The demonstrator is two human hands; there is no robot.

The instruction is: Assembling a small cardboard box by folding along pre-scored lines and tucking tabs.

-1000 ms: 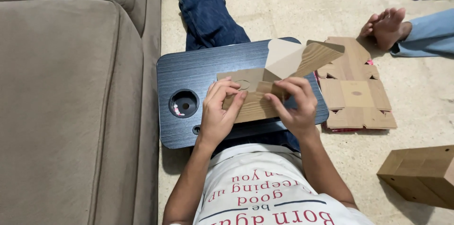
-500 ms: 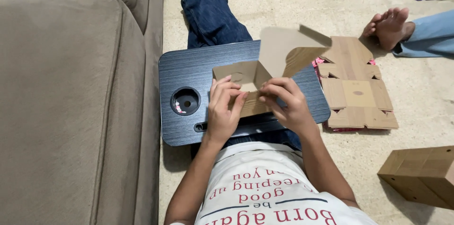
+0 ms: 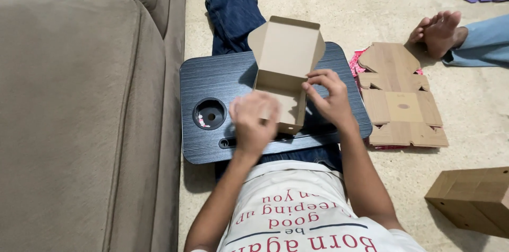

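Cardboard box (image 3: 283, 80), half folded, sits near the middle of a dark lap tray (image 3: 222, 85), its lid flap standing upright toward the tray's far edge. The left hand (image 3: 254, 122) curls over the box's near left wall, blurred, so whether it grips or merely presses cannot be told. The right hand (image 3: 331, 98) touches the box's right side with fingers loosely bent, not closed on anything. Folding here seems to go best with one hand steadying the base flat on the tray while the other works along the scored creases, so the walls stand square. A round cup recess (image 3: 209, 114) lies in the tray's left part, just beside the left hand. Flat cardboard blanks (image 3: 403, 98) are stacked on the floor off the tray's right edge; a finished brown box (image 3: 472, 199) rests farther right. Another person's bare foot (image 3: 437, 32) lies beyond the blanks, and a sofa (image 3: 79, 98) hems in the left.
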